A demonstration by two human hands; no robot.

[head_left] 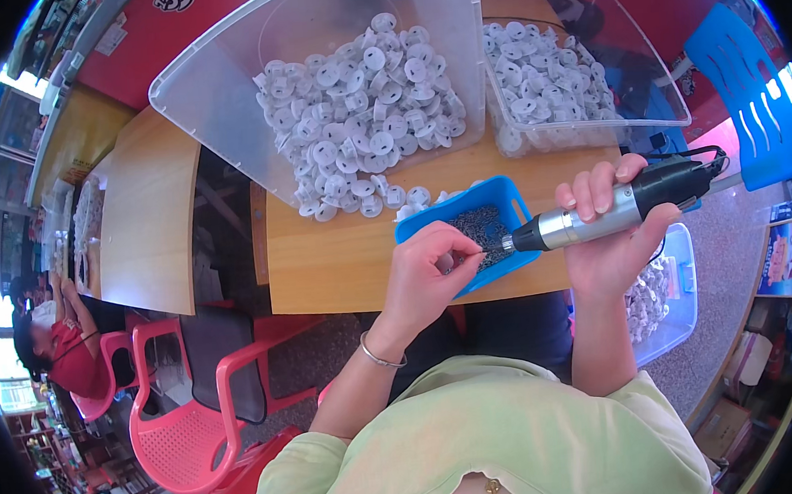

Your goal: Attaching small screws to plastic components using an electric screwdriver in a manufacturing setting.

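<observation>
My right hand (610, 218) is wrapped round an electric screwdriver (587, 223) with a silver barrel and black ends, its tip pointing left. Close to that tip, my left hand (430, 272) pinches with thumb and forefinger; what lies between them is too small to make out. Both the tip and the pinching fingers are over a blue plastic bin (431, 219) holding many small dark metal screws (477, 227). Behind the bin, white round plastic parts (364, 112) spill from a tilted clear tub (218, 71) onto the wooden table (324, 270).
A second clear tub (640, 122) of similar white parts stands at the back right. Below the table on the right sits another translucent tub (689, 304). Pink chairs (185, 445) and a second table (151, 218) are on the left, where another person (63, 348) sits. A blue chair back (743, 94) rises far right.
</observation>
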